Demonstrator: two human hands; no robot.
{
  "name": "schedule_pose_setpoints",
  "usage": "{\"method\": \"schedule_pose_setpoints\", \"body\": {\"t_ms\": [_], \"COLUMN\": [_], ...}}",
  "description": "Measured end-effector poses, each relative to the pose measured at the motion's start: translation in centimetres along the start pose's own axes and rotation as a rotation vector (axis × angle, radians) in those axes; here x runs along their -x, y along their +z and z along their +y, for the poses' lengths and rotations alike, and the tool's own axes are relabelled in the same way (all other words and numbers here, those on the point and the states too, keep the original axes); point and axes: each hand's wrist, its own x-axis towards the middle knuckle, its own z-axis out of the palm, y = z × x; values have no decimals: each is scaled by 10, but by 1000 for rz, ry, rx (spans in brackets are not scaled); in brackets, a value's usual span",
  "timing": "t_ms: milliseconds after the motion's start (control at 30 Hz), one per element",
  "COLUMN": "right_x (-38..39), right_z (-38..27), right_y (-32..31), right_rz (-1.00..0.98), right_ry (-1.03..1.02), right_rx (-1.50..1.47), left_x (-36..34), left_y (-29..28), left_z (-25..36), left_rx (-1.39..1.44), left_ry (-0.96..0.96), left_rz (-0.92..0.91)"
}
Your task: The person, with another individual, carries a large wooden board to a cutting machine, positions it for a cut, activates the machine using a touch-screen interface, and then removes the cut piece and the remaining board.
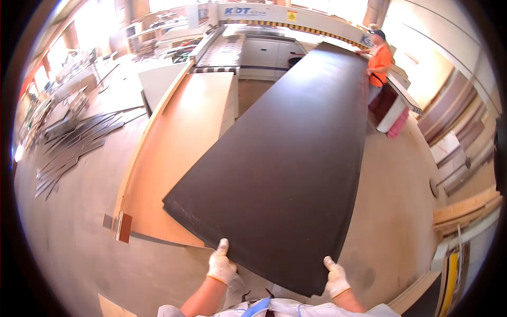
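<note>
A long black panel (280, 164) stretches away from me toward the big panel-cutting machine. My left hand (222, 264), in a white glove, grips its near edge left of the middle, thumb on top and fingers hidden beneath. Near the right corner, my gloved right hand (336, 277) holds the same panel, its thumb up along the edge. At the far end a co-worker in an orange shirt (379, 61) stands at the panel's right side, one hand by its edge. The panel's left corner overlaps a light wooden tabletop (174, 142).
A raised wooden fence (138, 153) runs along the tabletop's left side. The machine's beam (296, 20) spans the back. Dark offcut strips (79, 153) litter the floor at left. Boards (465, 211) and a yellow-edged stack (449, 282) stand at right. A white side table (396, 113) is beside the co-worker.
</note>
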Motion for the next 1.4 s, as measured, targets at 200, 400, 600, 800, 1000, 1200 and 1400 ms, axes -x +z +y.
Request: {"method": "schedule_pose_setpoints", "body": {"t_ms": [200, 400, 600, 800, 1000, 1200, 1400], "right_x": [19, 15, 22, -7, -27, -8, -8], "right_z": [-39, -44, -74, -112, -156, -194, -207], "right_y": [-49, -92, -102, -168, -140, -12, 124], "right_rz": [47, 186, 282, 239, 220, 172, 17], "right_ry": [-161, -218, -260, -309, -404, -421, -472], "right_rx": [89, 149, 261, 278, 386, 540, 485], "left_x": [22, 0, 15, 51, 53, 26, -45], "left_y": [-19, -9, 8, 48, 74, 124, 154], "left_z": [-24, 22, 26, -6, 16, 109, 220], "left_rx": [-66, 119, 70, -13, -33, -145, -206], "left_ry": [-350, -112, 27, 69, 81, 158, 305], "left_rz": [-6, -36, 69, 158, 109, 77, 43]}}
